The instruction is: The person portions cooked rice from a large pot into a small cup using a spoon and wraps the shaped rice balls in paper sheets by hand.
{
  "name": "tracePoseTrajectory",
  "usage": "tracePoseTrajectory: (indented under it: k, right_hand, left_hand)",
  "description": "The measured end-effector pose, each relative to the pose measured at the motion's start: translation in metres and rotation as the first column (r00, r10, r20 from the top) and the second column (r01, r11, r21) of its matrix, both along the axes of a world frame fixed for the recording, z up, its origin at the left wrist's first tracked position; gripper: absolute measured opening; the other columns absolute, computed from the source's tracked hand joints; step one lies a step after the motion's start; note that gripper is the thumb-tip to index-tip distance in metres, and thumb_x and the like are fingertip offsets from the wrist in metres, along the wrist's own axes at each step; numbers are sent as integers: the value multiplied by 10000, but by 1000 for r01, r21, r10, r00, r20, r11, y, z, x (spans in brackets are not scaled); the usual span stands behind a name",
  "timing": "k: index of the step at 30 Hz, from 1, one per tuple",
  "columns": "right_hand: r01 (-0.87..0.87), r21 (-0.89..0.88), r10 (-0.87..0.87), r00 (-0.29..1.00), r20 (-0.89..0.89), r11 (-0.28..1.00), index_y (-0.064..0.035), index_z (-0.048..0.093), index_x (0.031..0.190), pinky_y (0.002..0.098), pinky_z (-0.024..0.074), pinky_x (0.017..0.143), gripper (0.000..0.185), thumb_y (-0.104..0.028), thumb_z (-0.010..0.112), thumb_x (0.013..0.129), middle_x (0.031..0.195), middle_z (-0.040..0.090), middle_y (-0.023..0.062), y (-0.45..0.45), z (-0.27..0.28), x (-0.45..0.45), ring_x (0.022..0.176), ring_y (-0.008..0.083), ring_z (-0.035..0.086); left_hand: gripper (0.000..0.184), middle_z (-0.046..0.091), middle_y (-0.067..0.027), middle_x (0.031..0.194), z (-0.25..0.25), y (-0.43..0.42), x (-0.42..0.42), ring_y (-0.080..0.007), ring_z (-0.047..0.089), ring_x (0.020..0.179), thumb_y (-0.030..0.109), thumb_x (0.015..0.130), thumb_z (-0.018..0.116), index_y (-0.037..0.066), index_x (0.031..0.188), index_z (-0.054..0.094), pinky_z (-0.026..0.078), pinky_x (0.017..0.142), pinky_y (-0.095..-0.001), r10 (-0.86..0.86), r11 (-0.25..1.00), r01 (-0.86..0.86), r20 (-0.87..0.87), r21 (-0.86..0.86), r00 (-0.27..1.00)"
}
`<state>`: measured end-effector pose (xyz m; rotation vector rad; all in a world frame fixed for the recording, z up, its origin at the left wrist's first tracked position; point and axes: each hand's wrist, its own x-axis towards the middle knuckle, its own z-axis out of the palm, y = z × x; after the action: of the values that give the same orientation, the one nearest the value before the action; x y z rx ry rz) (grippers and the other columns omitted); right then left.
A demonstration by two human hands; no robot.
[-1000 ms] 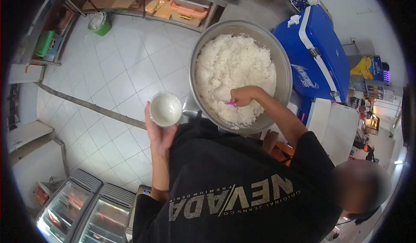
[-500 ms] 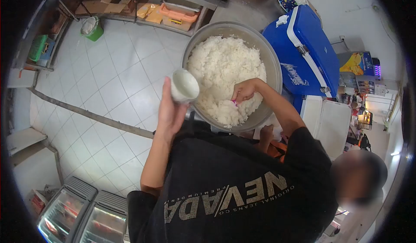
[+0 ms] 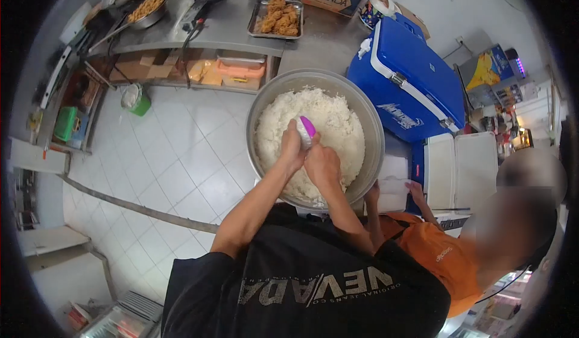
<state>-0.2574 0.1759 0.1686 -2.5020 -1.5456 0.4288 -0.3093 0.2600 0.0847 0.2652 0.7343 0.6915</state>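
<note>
A large metal pot [image 3: 256, 106] of cooked white rice [image 3: 347, 136] stands in front of me. Over the rice, my left hand [image 3: 292, 148] is closed around a small white bowl [image 3: 305, 138], seen edge-on. My right hand [image 3: 324, 164] is closed on a purple scoop [image 3: 308, 125], whose broad part lies against the mouth of the bowl. Fingers cover its handle. Both hands are close together, and what is inside the bowl is hidden.
A blue cooler box [image 3: 416, 72] stands beyond the pot at right. A co-worker in an orange shirt [image 3: 443, 253] is at my right, hands near white wrappers [image 3: 392, 193]. Fried chicken [image 3: 280, 17] sits in a tray on the counter; a green bin [image 3: 137, 101] stands on the floor.
My left hand brought the bowl from the pot's left edge over the rice. My right hand lifted the scoop out of the rice to the bowl. The view tilted up, showing more counter.
</note>
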Motion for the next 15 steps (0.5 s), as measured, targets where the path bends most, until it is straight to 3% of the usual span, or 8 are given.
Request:
tracePoseTrajectory:
  k: [3,6,7,9,12,15]
  right_hand:
    - [-67,10,67,998,3,998,45,585,1288,523,537,738,454,-171,561,889,807,668,303,-9,-9,4,786,434,687]
    - [-60,-16,61,997,41,998,-50,624,1295,518,539,732,425,-185,551,899,816,676,280,-10,1,27,766,418,685]
    - [-39,-42,41,998,55,998,-86,639,1295,517,540,729,417,-186,549,900,821,680,270,-14,12,34,758,412,684]
    - [233,63,-233,972,-10,970,-147,701,1212,512,540,739,351,-186,548,899,853,686,247,-27,59,39,751,416,672]
    - [-32,169,36,999,-16,985,-120,703,1198,489,542,745,346,-174,541,897,899,708,207,-50,39,68,782,390,683]
    - [-317,-201,315,948,-42,927,-89,752,986,464,547,731,239,-145,595,815,873,700,212,-39,-22,49,788,377,688]
  left_hand:
    - [472,613,-88,1104,17,16,-12,-245,598,987,513,1001,427,105,1209,544,502,883,-535,-181,984,179,-158,-23,971]
    - [517,617,-79,1143,1,19,-20,-259,604,1003,557,990,410,124,1246,531,503,872,-539,-304,952,306,-127,2,944]
    - [507,630,-88,1119,10,16,-22,-258,616,989,546,993,395,126,1239,537,503,837,-504,-257,966,260,-116,8,960]
    - [490,657,-105,1072,36,10,-29,-258,641,961,524,999,366,129,1223,549,501,768,-435,-149,989,150,-92,7,985]
    - [513,612,-86,1227,19,27,-52,-262,608,1059,548,990,385,153,1281,537,507,835,-479,-200,979,196,66,63,977]
    - [477,604,-78,1246,34,39,-64,-258,603,1086,503,999,385,149,1277,542,503,834,-457,-180,982,166,158,94,971]
